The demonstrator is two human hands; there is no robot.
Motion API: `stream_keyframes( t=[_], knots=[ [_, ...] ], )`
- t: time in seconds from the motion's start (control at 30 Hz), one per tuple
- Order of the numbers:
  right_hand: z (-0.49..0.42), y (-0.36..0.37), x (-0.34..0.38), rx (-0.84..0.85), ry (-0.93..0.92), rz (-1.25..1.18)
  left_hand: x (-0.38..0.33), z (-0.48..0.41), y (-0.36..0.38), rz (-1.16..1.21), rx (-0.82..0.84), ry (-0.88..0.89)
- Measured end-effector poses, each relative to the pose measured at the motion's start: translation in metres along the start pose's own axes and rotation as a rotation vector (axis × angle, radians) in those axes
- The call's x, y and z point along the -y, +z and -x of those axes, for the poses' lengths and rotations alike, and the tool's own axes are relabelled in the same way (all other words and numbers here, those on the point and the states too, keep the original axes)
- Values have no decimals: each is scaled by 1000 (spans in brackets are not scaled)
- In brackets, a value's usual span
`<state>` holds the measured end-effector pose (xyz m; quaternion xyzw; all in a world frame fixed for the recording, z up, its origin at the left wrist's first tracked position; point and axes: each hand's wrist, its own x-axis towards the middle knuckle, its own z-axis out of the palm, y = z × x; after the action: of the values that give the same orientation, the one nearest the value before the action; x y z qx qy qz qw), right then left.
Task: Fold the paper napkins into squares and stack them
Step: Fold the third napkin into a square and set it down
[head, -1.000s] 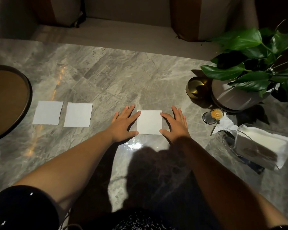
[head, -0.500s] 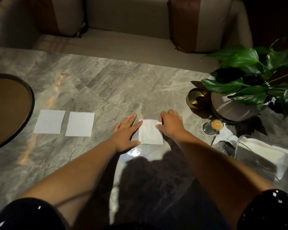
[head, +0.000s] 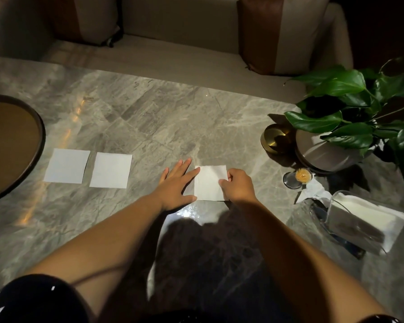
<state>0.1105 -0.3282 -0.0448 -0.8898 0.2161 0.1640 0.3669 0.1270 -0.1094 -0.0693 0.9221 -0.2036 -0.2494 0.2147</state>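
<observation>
The napkin [head: 209, 181] in work lies flat on the marble table [head: 149, 117], straight ahead of me, between my two hands. It is folded to a near-square. Its slightly longer side runs away from me, toward the sofa [head: 180, 54].

My left hand [head: 176, 185] rests palm down on the table with the fingers spread. The index finger and the thumb touch the napkin's left edge. My right hand [head: 239, 185] is curled, and it pinches the napkin's right edge between thumb and fingertips.

Containers:
- A clear holder [head: 350, 231] at my right holds a stack of white napkins (number of sheets cannot be told).
- A small glass jar [head: 299, 178] near the holder holds toothpicks.
- A round pot [head: 320, 150] holds a green leafy plant [head: 345, 106].
- A gold bowl [head: 275, 138] stands just beside the pot. Its contents cannot be told.
- A round brown tray [head: 9, 145] sits at the far left.

Counts: three folded napkins lie on the table. One is at my hands. The two folded squares [head: 67, 166] lie side by side to the left, near the tray, apart from each other and not stacked. One crumpled paper [head: 313, 192] lies next to the jar.
</observation>
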Motion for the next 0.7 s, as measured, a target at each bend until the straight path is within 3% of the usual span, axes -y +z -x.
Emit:
stream_keyframes(
  t=[0.13, 0.23, 0.4, 0.53, 0.6, 0.7],
  knots=[
    [9, -5, 6, -17, -25, -106, -11, 0, -6, 65, -22, -50],
    [21, -16, 10, -55, -90, -131, -16, 4, -8, 256, -154, -63],
    [47, -34, 26, 186, -185, -504, -28, 21, -6, 1080, -310, -214],
    [58, -32, 39, 284, -182, -627, -34, 26, -18, 1672, -284, -356],
    [62, -26, 45, 270, -149, -693, -29, 32, -24, 1750, -193, -337],
    [66, -15, 55, 246, -130, -701, -20, 44, -29, 1684, -128, -287]
  ],
)
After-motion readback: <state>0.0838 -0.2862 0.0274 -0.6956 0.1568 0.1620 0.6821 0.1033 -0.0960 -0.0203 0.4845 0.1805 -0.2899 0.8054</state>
